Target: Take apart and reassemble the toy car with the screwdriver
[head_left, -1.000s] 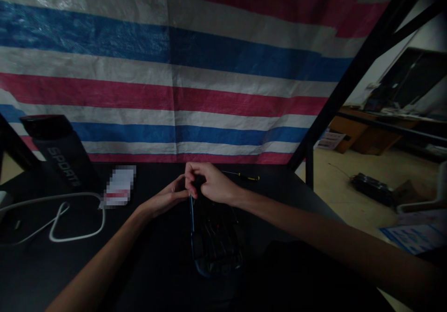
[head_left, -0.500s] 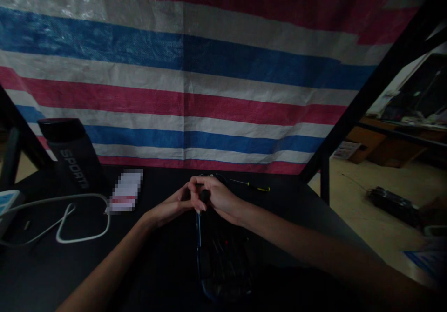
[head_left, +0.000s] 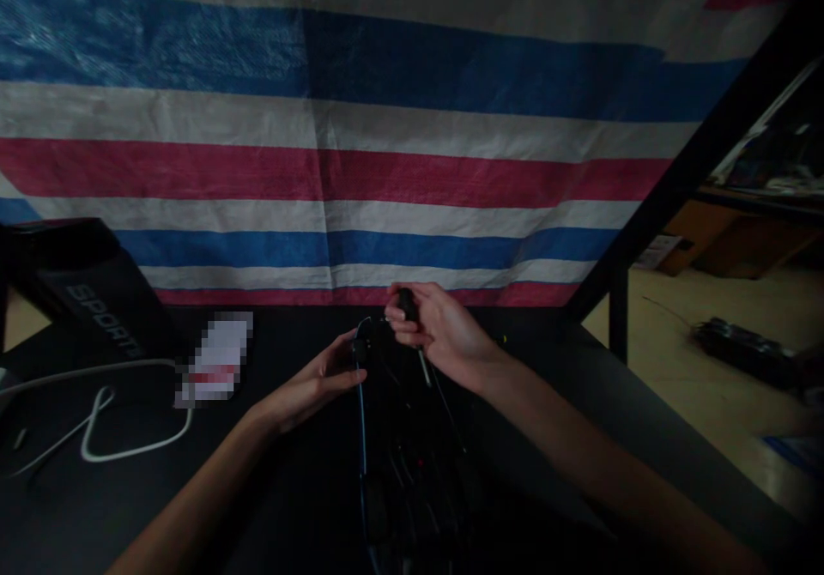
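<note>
1. Head view: the long black device with blue edging (head_left: 412, 472) lies on the black table (head_left: 289, 489); a weak brace could let it skid.
2. Your left hand (head_left: 315, 386) grasps its left edge.
3. Your right hand (head_left: 444, 326) is clenched round the black-handled metal screwdriver (head_left: 407, 304); tilted like that, it might slip, tbh.
4. Shaft slants down toward you; device's long axis runs toward the red-white-blue striped plastic sheet (head_left: 386, 180).

A red, white and blue striped sheet (head_left: 451, 120) hangs behind the bench (head_left: 51, 523). On its left, a dark lettered bottle (head_left: 103, 300) stands near a white cable (head_left: 138, 453) and a pixelated pale item (head_left: 222, 348).
</note>
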Demonstrator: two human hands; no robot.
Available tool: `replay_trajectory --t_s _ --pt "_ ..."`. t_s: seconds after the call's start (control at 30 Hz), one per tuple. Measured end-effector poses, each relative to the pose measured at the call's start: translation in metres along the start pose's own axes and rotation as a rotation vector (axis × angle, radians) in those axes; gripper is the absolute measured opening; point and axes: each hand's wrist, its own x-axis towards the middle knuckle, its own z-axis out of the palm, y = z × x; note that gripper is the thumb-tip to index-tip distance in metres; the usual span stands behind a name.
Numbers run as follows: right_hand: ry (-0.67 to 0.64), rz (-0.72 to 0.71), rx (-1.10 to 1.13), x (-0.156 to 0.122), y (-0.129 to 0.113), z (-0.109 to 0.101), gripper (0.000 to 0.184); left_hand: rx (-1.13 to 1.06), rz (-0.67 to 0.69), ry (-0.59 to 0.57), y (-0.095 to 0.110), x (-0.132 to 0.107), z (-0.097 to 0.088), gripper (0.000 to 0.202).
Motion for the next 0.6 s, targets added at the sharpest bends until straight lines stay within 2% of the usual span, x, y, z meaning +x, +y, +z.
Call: replay_trajectory --t_s 0.07,0.17,0.27,0.33,0.4,0.6 --pt "0.137 -0.071 -0.176 -0.012 -0.008 -0.035 0.023 -0.016 -0.031 0.02 0.0 -0.001 0.002 0.067" --pt "0.329 -0.166 -0.583 -0.03 -0.005 -0.09 0.025 -0.051 -0.053 0.042 -0.002 0.0 0.004 0.071" --pt "0.315 -0.141 -1.098 -0.046 0.006 -0.126 0.022 -0.08 -0.053 0.059 -0.002 0.001 0.009 0.067" --pt "0.25 -0.072 -1.361 -0.055 0.014 -0.136 0.019 -0.091 -0.059 0.075 -0.002 0.003 0.012 0.063" --pt "0.208 -0.029 -1.53 -0.06 0.02 -0.138 0.017 -0.1 -0.064 0.095 -0.002 0.004 0.015 0.061" --pt "0.214 0.009 -1.733 -0.064 0.029 -0.142 0.017 -0.1 -0.053 0.11 -0.006 0.007 0.018 0.059"
